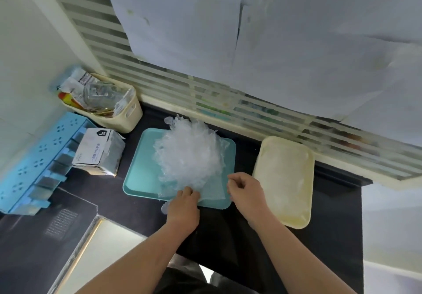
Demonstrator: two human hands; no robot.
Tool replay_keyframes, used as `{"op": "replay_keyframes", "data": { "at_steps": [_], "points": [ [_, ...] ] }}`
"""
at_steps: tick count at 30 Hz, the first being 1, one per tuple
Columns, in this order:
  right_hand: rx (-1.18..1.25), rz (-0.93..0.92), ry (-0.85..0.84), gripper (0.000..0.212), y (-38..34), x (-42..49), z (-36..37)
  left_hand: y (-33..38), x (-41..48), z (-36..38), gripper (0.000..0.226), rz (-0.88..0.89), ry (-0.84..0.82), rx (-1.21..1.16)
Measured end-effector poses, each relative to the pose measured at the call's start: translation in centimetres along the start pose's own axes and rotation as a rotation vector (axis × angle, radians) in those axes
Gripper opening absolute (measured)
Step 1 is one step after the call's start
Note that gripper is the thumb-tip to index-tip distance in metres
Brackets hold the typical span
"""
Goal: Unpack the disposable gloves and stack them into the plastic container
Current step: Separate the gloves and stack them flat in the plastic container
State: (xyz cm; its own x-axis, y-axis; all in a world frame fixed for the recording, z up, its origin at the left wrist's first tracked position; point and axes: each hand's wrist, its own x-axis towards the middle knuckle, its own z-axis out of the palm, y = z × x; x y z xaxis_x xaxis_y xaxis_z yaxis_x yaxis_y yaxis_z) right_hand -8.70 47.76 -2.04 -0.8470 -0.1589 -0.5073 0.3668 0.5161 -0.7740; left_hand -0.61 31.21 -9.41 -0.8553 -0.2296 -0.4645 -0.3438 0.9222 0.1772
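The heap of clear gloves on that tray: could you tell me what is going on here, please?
A person is sorting loose gloves on a teal tray. The left hand grips the heap's near edge; the right hand is curled beside it, hold unclear. The cream container sits to the right.

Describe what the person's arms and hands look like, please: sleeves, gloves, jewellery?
The left forearm and right forearm are bare, with no sleeves in view. The left hand and right hand wear no gloves; I see no watch, bracelet or ring.
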Motion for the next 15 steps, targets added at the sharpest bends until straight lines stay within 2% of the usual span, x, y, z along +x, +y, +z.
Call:
{"op": "replay_keyframes", "data": {
  "at_steps": [3, 6, 8, 10, 13, 15],
  "points": [
    [-0.046, 0.021, 0.01, 0.023, 0.5, -0.1, 1.4, -1.6, 1.7, 1.1, 0.04, 0.112, 0.012, -0.086],
    [0.008, 0.137, -0.018, 0.027, 1.2, 0.0, 2.3, -2.9, 2.6, 1.1, 0.034, 0.229, -0.048, -0.095],
    [0.03, 0.205, -0.042, 0.038, 1.2, 0.0, 2.6, -3.8, 2.9, 0.1, 0.028, 0.287, -0.065, -0.139],
    [0.06, 0.242, -0.054, 0.049, 1.1, 0.1, 3.0, -4.1, 2.8, -1.9, 0.024, 0.267, -0.041, -0.283],
    [0.21, 0.273, -0.081, 0.063, 0.6, 0.2, 3.9, -3.5, 2.8, -6.5, 0.018, 0.03, -0.056, -0.843],
    [0.398, 0.291, -0.121, 0.073, 0.1, 0.4, 4.1, -3.2, 2.6, -9.1, 0.016, -0.047, -0.207, -1.269]
  ]
}}
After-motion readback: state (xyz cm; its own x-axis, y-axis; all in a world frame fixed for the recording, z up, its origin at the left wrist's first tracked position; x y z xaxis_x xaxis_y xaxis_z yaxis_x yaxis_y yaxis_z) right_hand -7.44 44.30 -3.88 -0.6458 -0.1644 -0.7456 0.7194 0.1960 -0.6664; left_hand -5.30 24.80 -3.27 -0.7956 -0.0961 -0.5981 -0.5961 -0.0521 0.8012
